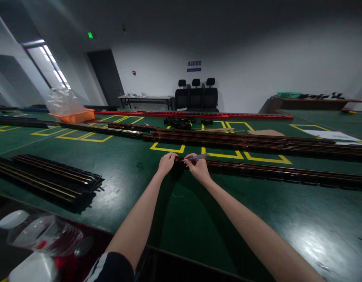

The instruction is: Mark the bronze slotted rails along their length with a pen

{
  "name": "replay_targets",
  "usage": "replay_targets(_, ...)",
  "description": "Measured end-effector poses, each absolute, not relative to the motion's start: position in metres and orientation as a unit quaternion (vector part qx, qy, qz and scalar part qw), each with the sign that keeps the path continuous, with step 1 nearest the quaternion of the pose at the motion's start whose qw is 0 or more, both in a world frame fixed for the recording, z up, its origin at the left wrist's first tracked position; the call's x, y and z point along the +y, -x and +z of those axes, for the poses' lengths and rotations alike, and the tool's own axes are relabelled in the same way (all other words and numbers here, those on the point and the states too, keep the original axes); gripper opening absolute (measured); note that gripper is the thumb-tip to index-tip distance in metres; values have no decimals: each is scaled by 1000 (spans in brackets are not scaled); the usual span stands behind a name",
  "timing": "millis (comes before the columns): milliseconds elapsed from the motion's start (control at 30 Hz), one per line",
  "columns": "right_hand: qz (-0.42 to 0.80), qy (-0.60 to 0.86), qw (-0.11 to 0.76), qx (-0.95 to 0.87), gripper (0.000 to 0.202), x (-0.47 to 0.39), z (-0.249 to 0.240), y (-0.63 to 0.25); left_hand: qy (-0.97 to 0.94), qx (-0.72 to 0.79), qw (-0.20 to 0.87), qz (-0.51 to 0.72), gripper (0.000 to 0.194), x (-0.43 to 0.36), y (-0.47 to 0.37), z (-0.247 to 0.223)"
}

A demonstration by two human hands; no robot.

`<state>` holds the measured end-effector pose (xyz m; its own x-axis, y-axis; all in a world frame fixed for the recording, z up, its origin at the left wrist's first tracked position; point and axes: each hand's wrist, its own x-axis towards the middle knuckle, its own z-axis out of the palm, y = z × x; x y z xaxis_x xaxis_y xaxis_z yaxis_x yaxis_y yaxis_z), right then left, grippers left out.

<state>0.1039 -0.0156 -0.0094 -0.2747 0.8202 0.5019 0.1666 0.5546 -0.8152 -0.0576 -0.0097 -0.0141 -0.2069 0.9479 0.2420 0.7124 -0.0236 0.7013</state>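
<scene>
My right hand [197, 168] is closed round a pen [198, 156], its tip pointing left and down at the end of a long dark rail [257, 171]. The rail runs off to the right across the green table. At the rail's left end, my left hand [167, 162] has its fingers pressed together on it, thumb and fingertips hiding the very end. Whatever mark the pen tip touches is too small to make out.
Behind my hands lies a bundle of long dark rails [227, 138]. More rails [48, 178] are stacked at the left. An orange bin [72, 116] holds clear plastic bags. Dark small parts [177, 122] sit farther back. A plastic jar [45, 235] stands at the near left.
</scene>
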Motion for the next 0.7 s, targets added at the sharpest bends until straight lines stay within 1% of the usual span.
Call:
replay_targets(167,319,333,492,-738,6,-16,-9,-102,-608,675,160,387,36,-10,58,-15)
replay_targets(400,303,333,487,-749,9,-17,-10,-102,-608,675,158,386,36,-10,57,-14)
replay_targets(700,337,338,498,-724,9,-20,-8,-104,-610,677,161,379,37,-12,57,-13)
